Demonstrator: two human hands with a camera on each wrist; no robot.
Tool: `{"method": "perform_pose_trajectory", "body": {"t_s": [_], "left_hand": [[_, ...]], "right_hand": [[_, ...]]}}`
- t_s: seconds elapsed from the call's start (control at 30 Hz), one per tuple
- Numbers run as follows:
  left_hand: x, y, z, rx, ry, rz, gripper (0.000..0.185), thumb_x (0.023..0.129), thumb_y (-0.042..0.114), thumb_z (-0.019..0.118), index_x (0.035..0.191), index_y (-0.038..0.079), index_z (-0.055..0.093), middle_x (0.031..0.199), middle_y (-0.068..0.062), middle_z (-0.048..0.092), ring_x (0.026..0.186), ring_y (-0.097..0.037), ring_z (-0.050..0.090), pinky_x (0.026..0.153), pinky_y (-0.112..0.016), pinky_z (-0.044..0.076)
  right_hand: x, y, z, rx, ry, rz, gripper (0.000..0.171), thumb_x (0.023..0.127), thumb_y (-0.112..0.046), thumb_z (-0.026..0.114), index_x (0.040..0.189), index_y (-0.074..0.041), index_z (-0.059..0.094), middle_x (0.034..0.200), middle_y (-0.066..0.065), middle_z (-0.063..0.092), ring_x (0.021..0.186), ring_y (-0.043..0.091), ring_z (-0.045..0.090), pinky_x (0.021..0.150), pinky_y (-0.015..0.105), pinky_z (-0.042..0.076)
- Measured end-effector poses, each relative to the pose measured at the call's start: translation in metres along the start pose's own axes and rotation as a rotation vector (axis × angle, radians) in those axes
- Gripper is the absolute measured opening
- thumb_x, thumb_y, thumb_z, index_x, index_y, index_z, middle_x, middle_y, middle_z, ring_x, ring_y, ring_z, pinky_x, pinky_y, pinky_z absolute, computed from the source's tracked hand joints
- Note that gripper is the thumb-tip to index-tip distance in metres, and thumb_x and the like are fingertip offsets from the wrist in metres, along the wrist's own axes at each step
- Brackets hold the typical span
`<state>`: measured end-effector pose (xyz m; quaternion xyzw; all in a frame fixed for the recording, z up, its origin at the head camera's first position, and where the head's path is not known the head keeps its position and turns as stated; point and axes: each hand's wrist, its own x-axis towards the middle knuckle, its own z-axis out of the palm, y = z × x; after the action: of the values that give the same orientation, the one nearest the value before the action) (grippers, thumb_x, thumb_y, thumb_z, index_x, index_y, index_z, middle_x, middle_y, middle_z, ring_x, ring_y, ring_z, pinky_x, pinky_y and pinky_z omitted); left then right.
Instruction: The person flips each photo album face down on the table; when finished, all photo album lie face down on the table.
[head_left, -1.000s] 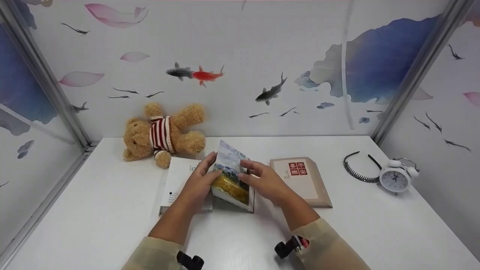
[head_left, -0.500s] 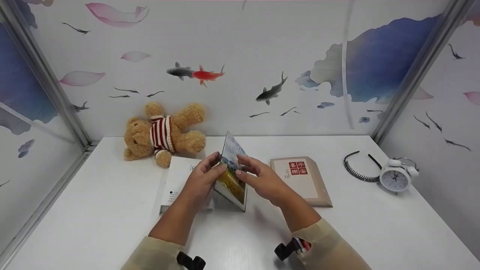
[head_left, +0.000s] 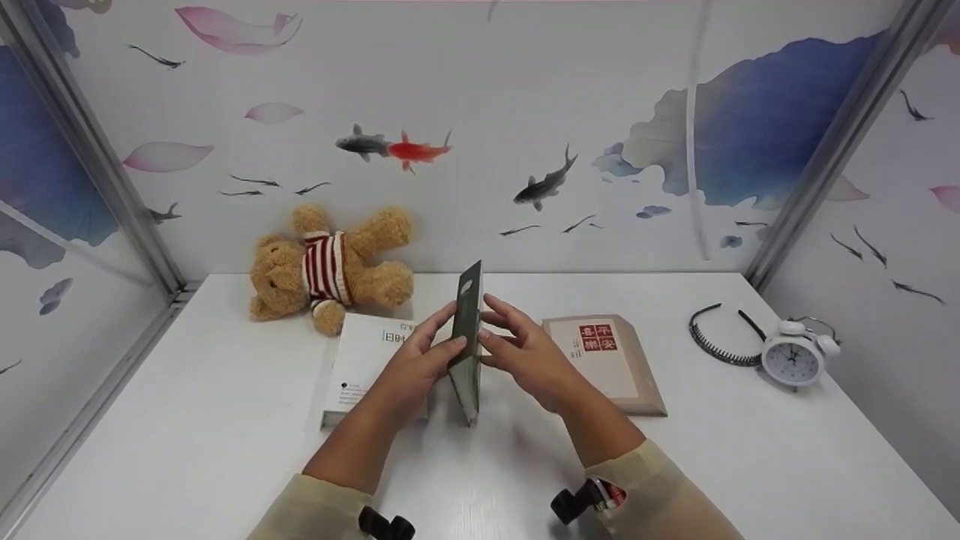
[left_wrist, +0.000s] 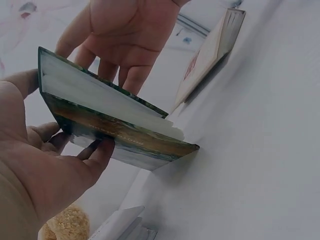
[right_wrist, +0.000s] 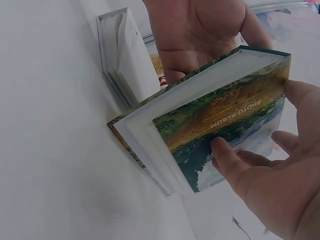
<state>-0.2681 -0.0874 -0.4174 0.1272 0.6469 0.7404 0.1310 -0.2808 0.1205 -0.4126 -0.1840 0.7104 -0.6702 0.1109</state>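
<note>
A photo album (head_left: 466, 315) stands nearly upright between my two hands, its dark green spine turned toward the head camera and its covers slightly spread. My left hand (head_left: 420, 360) holds it from the left, thumb by the spine and fingers on the cover. From the other side my right hand (head_left: 529, 352) holds it too, with fingertips (right_wrist: 220, 145) on the painted cover in the right wrist view. White page edges (left_wrist: 100, 97) show between the covers in the left wrist view. The album's lower corner is close over the white table (head_left: 465, 487).
A thick white book (head_left: 367, 367) lies left of the album, and a beige book (head_left: 607, 375) with red characters lies right. Behind, a teddy bear (head_left: 322, 270) in a striped top lies sideways. A black headband (head_left: 705, 345) and white alarm clock (head_left: 795, 356) are far right.
The album has turned between my hands, from its painted cover facing up to its spine facing the head camera. My left hand has shifted slightly right; the other objects stay put.
</note>
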Motion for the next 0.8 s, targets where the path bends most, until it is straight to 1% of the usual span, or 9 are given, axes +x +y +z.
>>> {"method": "perform_pose_trajectory", "body": {"t_s": [0.07, 0.2, 0.33, 0.4, 0.47, 0.57, 0.63, 0.73, 0.8], "left_hand": [[0.000, -0.001, 0.000, -0.013, -0.016, 0.001, 0.061, 0.098, 0.031, 0.059, 0.153, 0.034, 0.033, 0.159, 0.003, 0.034, 0.139, -0.016, 0.048, 0.120, -0.044, 0.033], [0.002, -0.003, -0.001, -0.029, -0.029, -0.012, 0.062, 0.098, 0.028, 0.060, 0.153, 0.029, 0.033, 0.161, 0.004, 0.030, 0.142, -0.015, 0.044, 0.120, -0.041, 0.033], [0.003, -0.005, -0.001, -0.019, -0.034, -0.019, 0.065, 0.096, 0.029, 0.063, 0.153, 0.026, 0.033, 0.163, 0.007, 0.025, 0.144, -0.015, 0.040, 0.119, -0.039, 0.034], [0.004, -0.006, -0.001, -0.007, -0.037, -0.021, 0.065, 0.096, 0.030, 0.063, 0.153, 0.027, 0.033, 0.163, 0.009, 0.025, 0.143, -0.015, 0.041, 0.119, -0.039, 0.036], [0.004, -0.006, 0.000, 0.007, -0.045, -0.019, 0.065, 0.096, 0.031, 0.063, 0.153, 0.027, 0.033, 0.163, 0.009, 0.025, 0.142, -0.016, 0.043, 0.118, -0.040, 0.036], [0.004, -0.007, 0.000, 0.031, -0.049, -0.022, 0.062, 0.097, 0.033, 0.061, 0.153, 0.026, 0.035, 0.162, 0.007, 0.026, 0.143, -0.017, 0.042, 0.118, -0.043, 0.036], [0.004, -0.010, 0.000, 0.048, -0.052, -0.026, 0.060, 0.098, 0.033, 0.059, 0.153, 0.025, 0.036, 0.162, 0.005, 0.027, 0.145, -0.019, 0.038, 0.119, -0.046, 0.034], [0.004, -0.016, 0.001, 0.099, -0.081, -0.056, 0.059, 0.099, 0.034, 0.058, 0.153, 0.030, 0.035, 0.164, 0.001, 0.024, 0.150, -0.024, 0.029, 0.120, -0.050, 0.031], [0.005, -0.020, 0.003, 0.148, -0.111, -0.066, 0.060, 0.099, 0.036, 0.058, 0.153, 0.035, 0.032, 0.165, -0.004, 0.021, 0.152, -0.028, 0.023, 0.121, -0.051, 0.029]], "right_hand": [[0.000, 0.000, -0.001, 0.023, 0.004, -0.007, 0.072, 0.092, -0.044, 0.067, 0.154, -0.034, 0.031, 0.153, 0.003, 0.037, 0.137, 0.026, 0.049, 0.102, 0.040, 0.052], [0.001, 0.000, -0.004, 0.058, 0.020, -0.006, 0.074, 0.092, -0.040, 0.068, 0.155, -0.029, 0.030, 0.154, 0.005, 0.036, 0.136, 0.028, 0.049, 0.101, 0.042, 0.053], [0.002, 0.001, -0.008, 0.031, 0.077, 0.010, 0.070, 0.090, -0.032, 0.072, 0.151, -0.033, 0.037, 0.153, -0.002, 0.038, 0.136, 0.025, 0.049, 0.103, 0.042, 0.052], [0.002, 0.002, -0.011, -0.008, 0.107, -0.001, 0.068, 0.090, -0.025, 0.072, 0.149, -0.034, 0.040, 0.153, -0.007, 0.038, 0.140, 0.024, 0.045, 0.108, 0.043, 0.048], [0.003, 0.001, -0.014, -0.049, 0.119, -0.032, 0.069, 0.089, -0.017, 0.071, 0.149, -0.032, 0.041, 0.156, -0.011, 0.035, 0.146, 0.021, 0.037, 0.113, 0.044, 0.043], [0.004, 0.000, -0.017, -0.070, 0.104, -0.083, 0.072, 0.087, -0.005, 0.067, 0.150, -0.026, 0.041, 0.160, -0.011, 0.029, 0.152, 0.020, 0.025, 0.117, 0.046, 0.037], [0.003, -0.001, -0.019, -0.053, 0.083, -0.091, 0.073, 0.086, 0.001, 0.063, 0.150, -0.023, 0.042, 0.162, -0.012, 0.025, 0.153, 0.022, 0.023, 0.118, 0.046, 0.035], [0.002, -0.001, -0.022, -0.031, 0.073, -0.060, 0.073, 0.084, 0.004, 0.061, 0.150, -0.023, 0.043, 0.163, -0.012, 0.025, 0.152, 0.027, 0.023, 0.117, 0.044, 0.036], [0.003, 0.000, -0.024, -0.043, 0.091, -0.024, 0.071, 0.086, 0.000, 0.063, 0.149, -0.026, 0.043, 0.162, -0.012, 0.027, 0.151, 0.028, 0.026, 0.114, 0.043, 0.039]]}}
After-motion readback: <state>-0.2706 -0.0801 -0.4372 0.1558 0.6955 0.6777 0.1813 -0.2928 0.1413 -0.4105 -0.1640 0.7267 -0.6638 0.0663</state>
